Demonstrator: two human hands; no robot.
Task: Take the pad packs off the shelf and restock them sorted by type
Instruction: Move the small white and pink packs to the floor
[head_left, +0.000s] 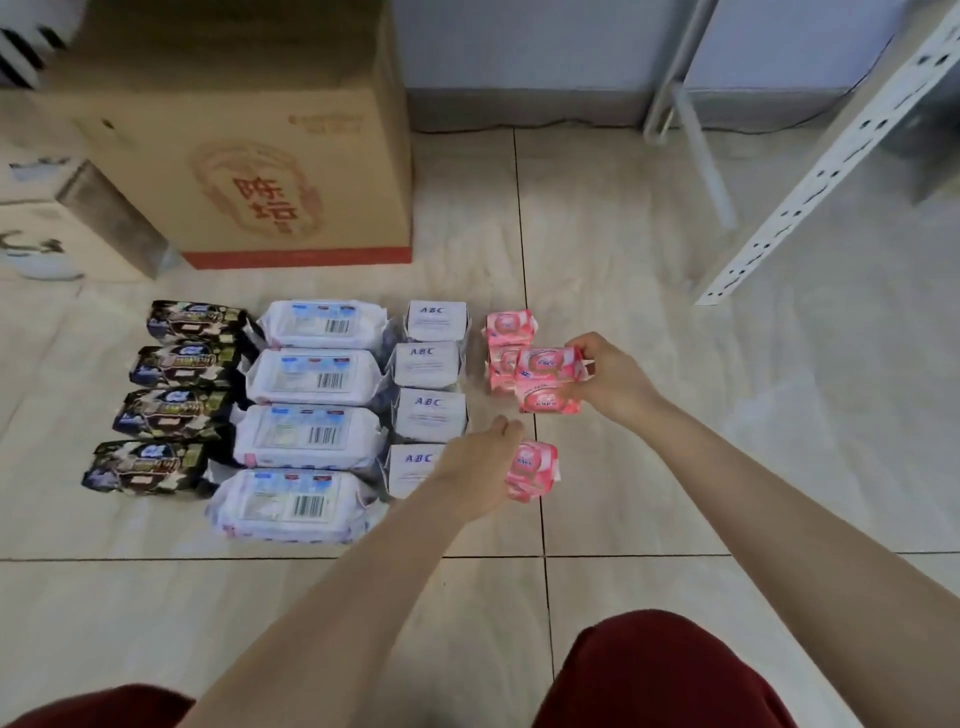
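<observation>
On the floor (649, 415), pad packs sit sorted in four columns. Far left: four black packs (171, 405). Next: four large white packs (311, 410), barcodes up. Third: four ABC packs (428, 400). The pink column is rightmost, with two pink packs (508, 325) lying at its far end (the nearer one is partly hidden). The right hand (610, 376) grips a stacked pair (549, 382) of pink ones, fingers wrapped round their right edge, overlapping that hidden pack in view. The left hand (480, 465) holds a single pink pack (535, 470), fingers curled round it, just beside the nearest ABC pack. A cardboard box (260, 156) with red print stands behind the columns. A white perforated shelf upright (831, 156) is at upper right, well apart from the packs.
</observation>
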